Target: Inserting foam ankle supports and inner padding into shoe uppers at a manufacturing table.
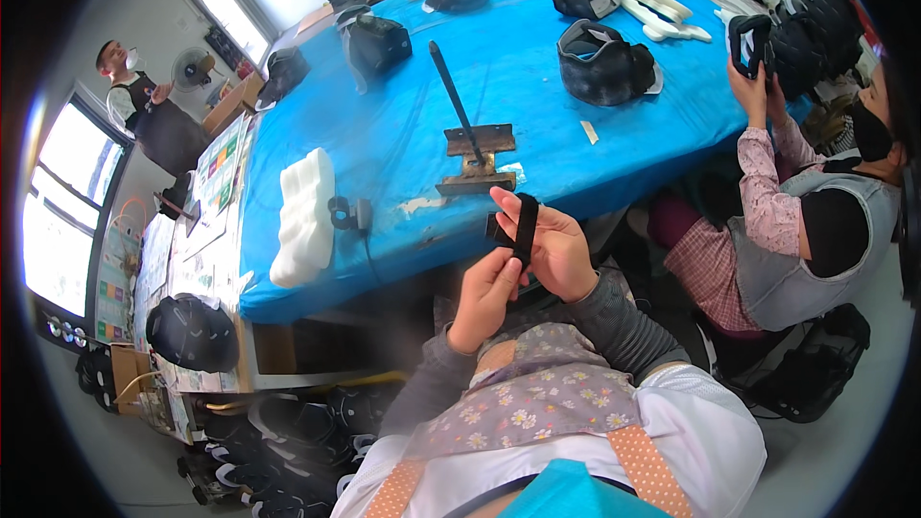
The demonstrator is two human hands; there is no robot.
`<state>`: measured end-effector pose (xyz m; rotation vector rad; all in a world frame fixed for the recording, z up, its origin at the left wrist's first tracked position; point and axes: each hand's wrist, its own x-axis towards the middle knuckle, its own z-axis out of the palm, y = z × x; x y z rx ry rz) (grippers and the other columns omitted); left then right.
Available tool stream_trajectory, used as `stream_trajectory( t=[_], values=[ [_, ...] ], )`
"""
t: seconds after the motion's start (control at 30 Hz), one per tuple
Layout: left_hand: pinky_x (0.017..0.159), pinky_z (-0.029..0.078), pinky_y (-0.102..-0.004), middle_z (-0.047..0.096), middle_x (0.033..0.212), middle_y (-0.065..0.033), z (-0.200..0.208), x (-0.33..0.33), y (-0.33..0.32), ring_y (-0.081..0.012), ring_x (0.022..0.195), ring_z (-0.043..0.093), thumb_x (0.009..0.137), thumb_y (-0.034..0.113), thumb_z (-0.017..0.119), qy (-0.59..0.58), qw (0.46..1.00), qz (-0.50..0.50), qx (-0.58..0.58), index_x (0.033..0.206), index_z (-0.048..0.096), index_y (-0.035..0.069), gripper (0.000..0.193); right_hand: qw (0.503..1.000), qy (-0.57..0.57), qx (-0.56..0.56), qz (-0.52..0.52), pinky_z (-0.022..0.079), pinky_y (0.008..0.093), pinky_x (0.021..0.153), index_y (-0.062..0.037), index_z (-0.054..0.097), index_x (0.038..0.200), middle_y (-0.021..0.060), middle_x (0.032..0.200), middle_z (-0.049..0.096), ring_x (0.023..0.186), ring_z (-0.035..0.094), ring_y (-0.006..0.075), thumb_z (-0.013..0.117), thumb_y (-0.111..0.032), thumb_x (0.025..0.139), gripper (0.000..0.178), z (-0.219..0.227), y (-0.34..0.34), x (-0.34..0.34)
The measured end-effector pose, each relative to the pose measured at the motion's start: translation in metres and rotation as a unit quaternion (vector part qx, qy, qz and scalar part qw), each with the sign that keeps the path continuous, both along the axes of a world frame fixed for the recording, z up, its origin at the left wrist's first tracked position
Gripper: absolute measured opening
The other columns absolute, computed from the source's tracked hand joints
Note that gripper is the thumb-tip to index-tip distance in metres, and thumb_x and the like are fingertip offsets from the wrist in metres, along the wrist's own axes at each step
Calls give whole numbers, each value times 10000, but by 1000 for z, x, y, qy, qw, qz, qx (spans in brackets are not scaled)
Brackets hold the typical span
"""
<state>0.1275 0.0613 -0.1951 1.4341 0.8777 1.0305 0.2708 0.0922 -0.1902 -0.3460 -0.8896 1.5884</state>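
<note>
A narrow black strap (525,226) is held up between my hands, just off the near edge of the blue-covered table. My left hand (483,301) pinches its lower end between thumb and fingers. Against my right hand (558,251) the strap lies across the fingers, which are partly bent around it; a darker piece shows behind them, too hidden to name. Just beyond my hands stands a rusty metal base (477,161) with an upright dark rod (449,86). To its left lie a white wavy foam block (305,216) and a small dark device (347,214) with a cable.
The blue table cover (384,149) carries several black padded shells (602,65) and white foam pieces (662,10). At right, a seated co-worker (806,230) holds a black padded piece (749,44). Another person (149,110) stands at far left. A black helmet-like shell (192,333) sits on the left side table.
</note>
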Motion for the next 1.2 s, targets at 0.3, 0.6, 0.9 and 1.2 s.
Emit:
stream_trajectory(
  t=[0.3,0.6,0.9,1.2],
  values=[
    [607,405,-251,544,715,-35,-13,19,-15,-105,659,488,957,168,494,107,980,6,167,853,564,-22,227,888,-349,291,-70,345,339,1042,-147,32,1492,122,1453,359,1318,379,250,383,-117,989,614,-18,22,2],
    [536,365,-245,517,697,-33,-9,30,11,-94,600,465,962,185,463,41,949,59,309,847,569,-16,255,992,-9,109,66,283,399,1072,-230,-60,1485,149,1491,232,1339,318,298,496,-608,852,923,30,27,0],
    [483,356,-240,478,617,-24,-18,45,-18,-76,524,453,948,171,524,70,988,-28,133,727,492,5,279,647,-587,282,-396,212,478,1087,-54,278,1406,272,1462,180,1358,167,445,613,-313,882,674,2,70,-33],
    [573,397,-274,529,734,-73,-67,31,6,-138,632,487,974,228,428,-4,973,50,224,971,560,-44,302,849,460,-249,79,370,432,1015,-37,488,1101,129,1223,469,1155,478,272,442,-304,959,306,26,86,-32]
  ],
)
